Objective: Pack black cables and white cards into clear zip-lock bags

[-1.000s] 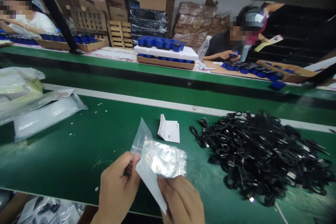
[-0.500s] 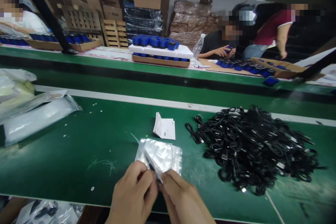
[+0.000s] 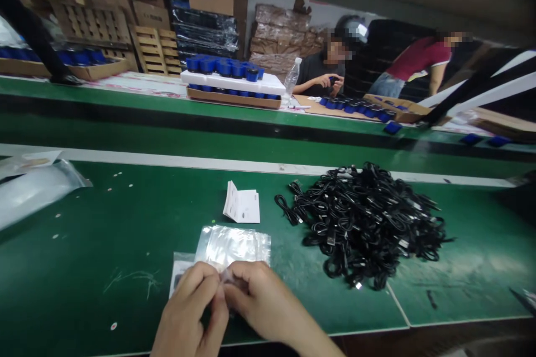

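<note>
My left hand [image 3: 188, 307] and my right hand [image 3: 262, 298] meet near the table's front edge, fingers pinched together on a clear plastic bag [image 3: 181, 262]. Part of that bag pokes out left of my left hand, with something dark in it that I cannot make out. Just beyond my fingers lies a stack of clear plastic bags [image 3: 234, 242]. Behind the stack stands a small folded white leaflet [image 3: 245, 206], one flap raised. To the right of my hands is a big heap of coiled black cables [image 3: 368, 223] with metal plugs.
A large plastic package [image 3: 37, 187] lies at the left. Beyond the green table [image 3: 92, 251], a raised ledge carries blue parts [image 3: 226, 67] on a white board, a plastic bottle [image 3: 292, 78] and cardboard trays. A co-worker [image 3: 318, 70] handles a blue part; another person [image 3: 419, 61] leans over farther right.
The held bag, upright between my hands before, now lies lower and flatter, sticking out to the left. My fingertips have come closer together. The whole view has swung to the right.
</note>
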{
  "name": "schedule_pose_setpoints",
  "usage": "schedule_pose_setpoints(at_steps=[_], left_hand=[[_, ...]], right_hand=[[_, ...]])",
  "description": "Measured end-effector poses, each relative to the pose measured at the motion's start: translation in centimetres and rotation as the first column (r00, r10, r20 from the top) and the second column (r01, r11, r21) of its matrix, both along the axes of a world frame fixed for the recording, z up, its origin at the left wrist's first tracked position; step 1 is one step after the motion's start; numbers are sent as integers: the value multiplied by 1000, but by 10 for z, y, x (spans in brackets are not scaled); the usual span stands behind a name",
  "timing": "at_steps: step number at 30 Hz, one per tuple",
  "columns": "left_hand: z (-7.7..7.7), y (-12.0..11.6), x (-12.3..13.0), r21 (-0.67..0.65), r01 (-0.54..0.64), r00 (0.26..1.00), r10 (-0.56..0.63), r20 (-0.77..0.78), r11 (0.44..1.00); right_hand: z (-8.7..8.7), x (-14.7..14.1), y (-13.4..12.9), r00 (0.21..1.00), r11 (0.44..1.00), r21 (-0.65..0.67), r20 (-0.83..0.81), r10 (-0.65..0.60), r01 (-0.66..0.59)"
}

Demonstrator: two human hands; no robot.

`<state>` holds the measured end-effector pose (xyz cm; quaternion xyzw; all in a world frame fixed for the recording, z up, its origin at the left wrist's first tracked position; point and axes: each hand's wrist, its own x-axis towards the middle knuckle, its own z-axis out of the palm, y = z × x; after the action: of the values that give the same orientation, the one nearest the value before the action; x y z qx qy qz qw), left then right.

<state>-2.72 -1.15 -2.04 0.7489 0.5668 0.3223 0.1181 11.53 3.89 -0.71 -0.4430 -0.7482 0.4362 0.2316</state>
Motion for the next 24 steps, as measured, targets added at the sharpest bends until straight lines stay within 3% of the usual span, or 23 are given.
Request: schedule_pose_setpoints(at_steps=[1,2,6,8,11,15,18,20,21,24], left_hand=[[-1,4,-2,-30,-9,1000,9,1,999],[-3,7,-3,-68,-22,1000,22,2,997],[-9,13,-4,-201,-38,999,37,-6,979],[-12,14,-4,-227,-27,1000,24,-14,973],[-14,13,-4,-224,-25,1000,23,-13,974],[-12,12,-3,-214,-41,999,40,-10,976],[-9,13,-2,-237,-40,999,41,0,971],[-9,13,-1,-233,-50,999,52,0,971],[-9,13,-1,-222,-54,998,56,-1,973],[-12,10,-3,-185,-30,1000,31,2,982]], right_hand=[[6,8,7,997,999,50,70,-13,9],[13,16,16,967,982,179,233,-103,61],[24,40,53,734,855,444,482,-478,266],[20,44,66,648,833,489,551,-525,259],[9,43,73,610,845,500,615,-500,189],[8,43,65,630,869,473,633,-449,144],[21,48,45,712,904,411,599,-365,118],[31,49,24,837,951,306,511,-198,38],[35,48,13,926,983,182,374,-46,-24],[36,39,-11,981,988,-38,118,154,-151]])
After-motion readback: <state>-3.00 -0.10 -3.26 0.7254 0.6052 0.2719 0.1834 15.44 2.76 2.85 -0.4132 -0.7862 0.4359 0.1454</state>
